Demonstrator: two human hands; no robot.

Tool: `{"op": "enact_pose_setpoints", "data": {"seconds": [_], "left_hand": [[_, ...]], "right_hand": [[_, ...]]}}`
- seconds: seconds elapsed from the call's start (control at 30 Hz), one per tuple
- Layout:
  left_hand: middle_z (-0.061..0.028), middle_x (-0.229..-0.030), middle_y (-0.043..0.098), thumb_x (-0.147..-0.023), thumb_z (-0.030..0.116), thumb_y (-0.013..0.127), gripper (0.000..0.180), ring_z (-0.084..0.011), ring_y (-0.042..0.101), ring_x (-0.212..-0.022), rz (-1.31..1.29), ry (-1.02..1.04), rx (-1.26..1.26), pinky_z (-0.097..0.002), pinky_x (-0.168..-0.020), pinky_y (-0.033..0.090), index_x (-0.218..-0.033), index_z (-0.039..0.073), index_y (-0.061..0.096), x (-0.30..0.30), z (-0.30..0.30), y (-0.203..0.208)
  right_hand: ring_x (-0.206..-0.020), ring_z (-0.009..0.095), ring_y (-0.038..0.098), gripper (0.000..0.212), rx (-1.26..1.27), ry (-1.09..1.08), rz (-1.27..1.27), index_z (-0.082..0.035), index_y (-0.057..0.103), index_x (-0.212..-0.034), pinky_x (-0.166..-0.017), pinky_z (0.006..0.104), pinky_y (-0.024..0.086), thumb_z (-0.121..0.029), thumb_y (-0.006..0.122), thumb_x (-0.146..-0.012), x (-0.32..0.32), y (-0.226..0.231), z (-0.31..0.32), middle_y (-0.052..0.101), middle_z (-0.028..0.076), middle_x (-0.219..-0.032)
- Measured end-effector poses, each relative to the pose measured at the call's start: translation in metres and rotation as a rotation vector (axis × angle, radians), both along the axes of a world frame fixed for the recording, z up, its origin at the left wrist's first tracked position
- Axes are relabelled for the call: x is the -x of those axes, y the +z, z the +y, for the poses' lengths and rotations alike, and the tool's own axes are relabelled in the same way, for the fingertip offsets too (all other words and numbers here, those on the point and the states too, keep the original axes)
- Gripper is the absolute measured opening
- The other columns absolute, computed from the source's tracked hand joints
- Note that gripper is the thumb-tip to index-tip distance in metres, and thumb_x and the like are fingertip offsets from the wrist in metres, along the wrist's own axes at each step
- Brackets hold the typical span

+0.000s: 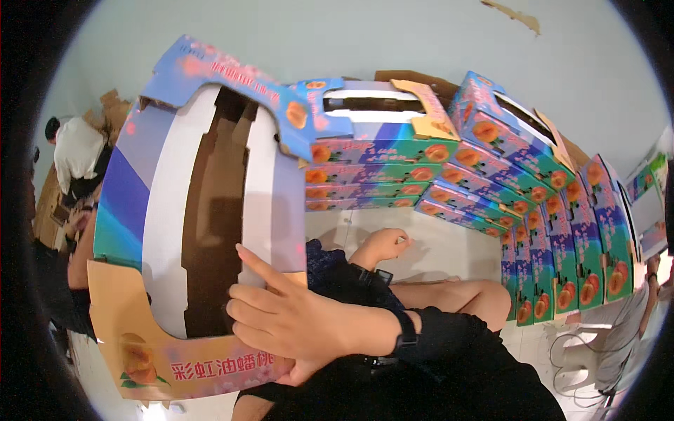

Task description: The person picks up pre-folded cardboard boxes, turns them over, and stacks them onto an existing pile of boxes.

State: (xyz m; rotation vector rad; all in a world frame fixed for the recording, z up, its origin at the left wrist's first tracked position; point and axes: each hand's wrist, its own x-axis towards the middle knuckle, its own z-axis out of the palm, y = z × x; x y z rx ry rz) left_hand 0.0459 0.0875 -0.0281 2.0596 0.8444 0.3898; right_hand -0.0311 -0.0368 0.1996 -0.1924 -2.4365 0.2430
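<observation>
**A shaped carton (167,224) is gaping open beside formed stacks**

At lower left, the right hand (295,323) is clamping the carton's orange flap (116,298), its thumb pressing near the outer edge and its fingers reaching toward the brown opening. The carton is filling the left side of the frame. Near the centre, what seems to be the left hand (382,245) is hanging apart from it, curling loosely around nothing visible.

The work appears well along: the carton's walls are standing formed, and its blue flap (203,70) is spanning the far end. The white panels are leaving a wide gap, so closing the top seems left. Upper centre and right, the middle stack (379,153) and right-hand stack (491,158) are showing narrower slots, probably further along.

The carton is hiding its own underside and the left hand's upper arm; its deeper interior is staying dark. Whose bare leg (456,298) is showing, I cannot tell. Rim curvature is blurring and cropping the co-worker in white (77,151) at left.
</observation>
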Motion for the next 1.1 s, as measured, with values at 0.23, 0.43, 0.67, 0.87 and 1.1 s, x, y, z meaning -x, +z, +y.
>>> {"op": "enact_pose_setpoints", "data": {"seconds": [0.23, 0.43, 0.67, 0.87, 1.1], "left_hand": [[-0.0116, -0.094, 0.069, -0.091, 0.053, 0.045, 0.053, -0.018, 0.066, -0.086, -0.484, 0.189, 0.317, -0.0354, -0.078, 0.049, -0.114, 0.008, 0.062, 0.023, 0.03, -0.02], [-0.0119, -0.097, 0.068, -0.091, 0.055, 0.043, 0.056, -0.0185, 0.065, -0.089, -0.717, 0.203, 0.504, -0.0355, -0.08, 0.048, -0.116, 0.008, 0.061, 0.049, 0.029, 0.034], [-0.0123, -0.1, 0.066, -0.091, 0.057, 0.04, 0.059, -0.019, 0.064, -0.092, -0.835, 0.156, 0.618, -0.0357, -0.082, 0.047, -0.118, 0.008, 0.059, 0.052, -0.011, 0.059], [-0.0126, -0.104, 0.065, -0.091, 0.058, 0.038, 0.061, -0.0195, 0.063, -0.095, -0.796, 0.098, 0.711, -0.0358, -0.084, 0.046, -0.12, 0.009, 0.058, 0.016, -0.039, 0.045], [-0.013, -0.107, 0.064, -0.091, 0.06, 0.036, 0.064, -0.0201, 0.061, -0.099, -0.784, 0.107, 0.717, -0.036, -0.087, 0.044, -0.123, 0.009, 0.056, 0.02, -0.05, 0.041]], "right_hand": [[-0.117, 0.03, 0.05, 0.042, -0.289, -0.276, -0.189, -0.004, 0.058, -0.086, -0.11, 0.0647, 0.021, -0.039, 0.067, -0.064, -0.098, 0.015, -0.037, 0.055, 0.01, -0.104], [-0.123, 0.026, 0.048, 0.034, -0.431, -0.511, -0.565, -0.008, 0.058, -0.091, -0.108, 0.0602, 0.027, -0.041, 0.057, -0.082, -0.233, -0.023, -0.097, 0.054, 0.007, -0.108], [-0.129, 0.026, 0.042, 0.033, -0.423, -0.532, -0.775, -0.004, 0.059, -0.106, -0.111, 0.0448, 0.03, -0.023, 0.053, -0.08, -0.307, -0.072, -0.143, 0.055, 0.009, -0.115], [-0.13, 0.02, 0.04, 0.044, -0.332, -0.732, -0.86, -0.006, 0.055, -0.123, -0.111, 0.0374, 0.03, -0.021, 0.053, -0.082, -0.324, -0.066, -0.156, 0.047, 0.007, -0.137], [-0.127, 0.024, 0.045, 0.041, 0.071, -0.903, -0.671, -0.01, 0.057, -0.119, -0.105, 0.0443, 0.034, -0.015, 0.058, -0.079, -0.294, -0.048, -0.157, 0.051, 0.009, -0.134]]}}
